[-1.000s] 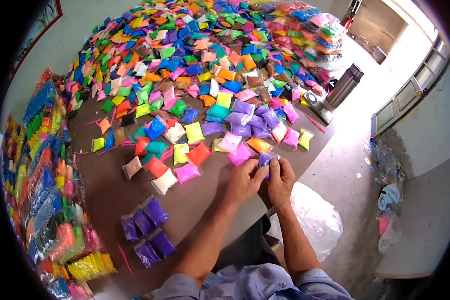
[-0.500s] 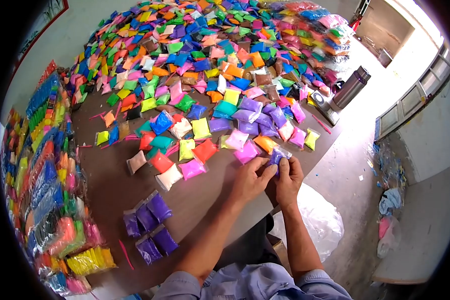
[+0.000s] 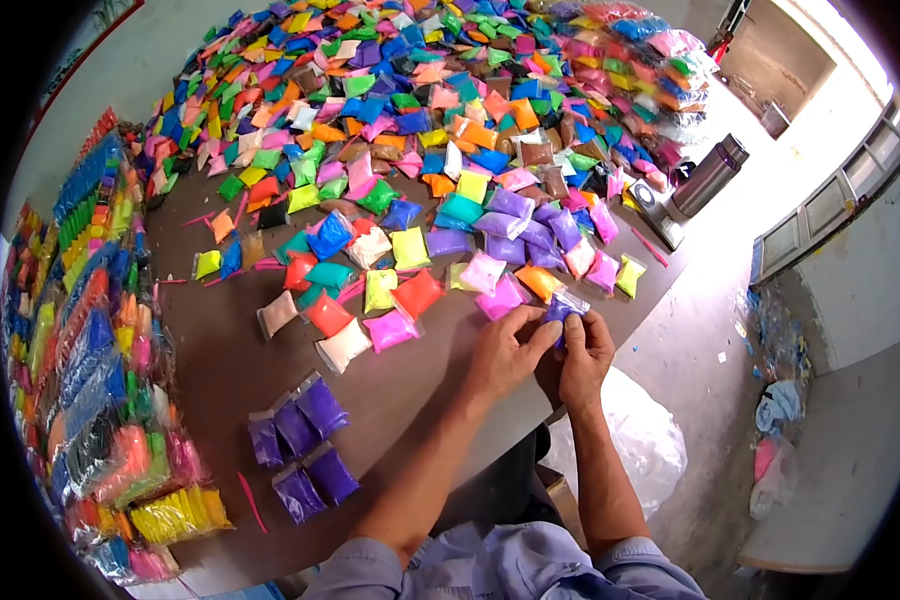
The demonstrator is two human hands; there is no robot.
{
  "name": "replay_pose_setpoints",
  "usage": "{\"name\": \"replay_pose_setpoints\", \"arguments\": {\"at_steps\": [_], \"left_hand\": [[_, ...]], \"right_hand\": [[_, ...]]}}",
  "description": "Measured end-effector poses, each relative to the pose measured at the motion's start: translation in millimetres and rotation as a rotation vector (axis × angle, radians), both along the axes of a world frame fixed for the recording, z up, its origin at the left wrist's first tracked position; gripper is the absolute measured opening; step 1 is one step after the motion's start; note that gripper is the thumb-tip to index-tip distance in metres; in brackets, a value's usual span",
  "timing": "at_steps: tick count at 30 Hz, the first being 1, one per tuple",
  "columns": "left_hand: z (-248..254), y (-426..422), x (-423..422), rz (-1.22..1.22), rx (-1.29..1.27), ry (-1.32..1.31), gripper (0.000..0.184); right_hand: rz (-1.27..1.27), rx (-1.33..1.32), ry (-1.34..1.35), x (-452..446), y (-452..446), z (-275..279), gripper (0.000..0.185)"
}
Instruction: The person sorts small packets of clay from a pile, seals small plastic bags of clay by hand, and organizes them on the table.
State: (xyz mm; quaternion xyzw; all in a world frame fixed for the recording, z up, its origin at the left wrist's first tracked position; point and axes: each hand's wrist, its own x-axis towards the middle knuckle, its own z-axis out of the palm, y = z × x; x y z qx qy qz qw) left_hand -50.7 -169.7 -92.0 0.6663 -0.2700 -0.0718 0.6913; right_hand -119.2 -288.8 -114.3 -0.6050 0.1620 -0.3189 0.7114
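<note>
Between my two hands is a small clear packet with dark purple filling point(image 3: 564, 308), held near the table's right front part. My left hand point(image 3: 510, 348) pinches its left side, and my right hand point(image 3: 583, 360) grips its right side with thumb and fingers. Just beyond them lie an orange packet point(image 3: 539, 283) and a magenta packet point(image 3: 502, 297). Several dark purple packets point(image 3: 297, 428) lie grouped to the left of my left forearm. A loose pile of lighter purple packets point(image 3: 508, 225) sits farther back.
A large heap of coloured packets point(image 3: 370, 90) covers the back of the brown table point(image 3: 210, 350). Bundled packets point(image 3: 95, 370) line the left side. A metal flask point(image 3: 708, 178) stands beside a small scale point(image 3: 656, 213) at right. A white plastic bag point(image 3: 638, 440) lies below the table's right edge.
The view has shifted slightly, so the hands and packet appear a little farther right. Both hands keep hold of the purple packet, whose clear top edge now shows more.
</note>
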Motion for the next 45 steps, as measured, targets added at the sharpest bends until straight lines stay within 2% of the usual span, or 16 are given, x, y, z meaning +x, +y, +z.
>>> {"name": "replay_pose_setpoints", "arguments": {"at_steps": [4,8,10,12,16,18,22,25,28,42,45], "left_hand": [[-6.5,0.4,2.8,-0.062,-0.047,0.125,0.021],[-8.0,4.7,5.5,-0.056,0.129,0.106,0.02],[-8.9,3.4,4.2,-0.061,0.205,0.073,0.019],[-7.0,1.0,1.1,-0.057,0.016,0.09,0.019],[-1.1,2.2,1.4,-0.026,0.016,0.074,0.019],[-8.1,2.0,4.4,-0.071,-0.054,0.167,0.018],[-17.0,3.9,7.9,-0.048,0.049,0.133,0.019],[-15.2,1.8,7.4,-0.073,0.071,0.129,0.018],[-10.6,-0.9,7.5,-0.077,-0.029,0.152,0.02],[-9.8,1.0,3.5,0.004,0.016,0.102,0.017],[-23.5,-4.1,7.2,0.009,-0.027,0.057,0.018]], "right_hand": [[-0.033,-0.051,0.026,0.2,4.4,5.2,0.02],[-0.035,-0.101,0.131,-2.5,1.7,8.3,0.019],[-0.007,-0.019,0.015,0.0,2.7,8.8,0.018],[0.008,-0.019,0.01,-1.5,0.1,5.5,0.019],[0.061,-0.01,-0.017,-2.5,1.6,4.9,0.019],[0.07,-0.029,-0.012,-1.4,0.1,2.1,0.019],[0.099,-0.019,0.044,-0.8,-1.0,3.6,0.018],[0.081,0.01,-0.017,-0.5,-0.8,0.1,0.017],[0.045,-0.01,-0.015,-0.4,1.1,1.5,0.014],[0.023,-0.131,0.02,-1.5,-1.5,-1.3,0.012],[0.008,-0.153,0.025,-1.3,0.1,-4.6,0.012]]}}
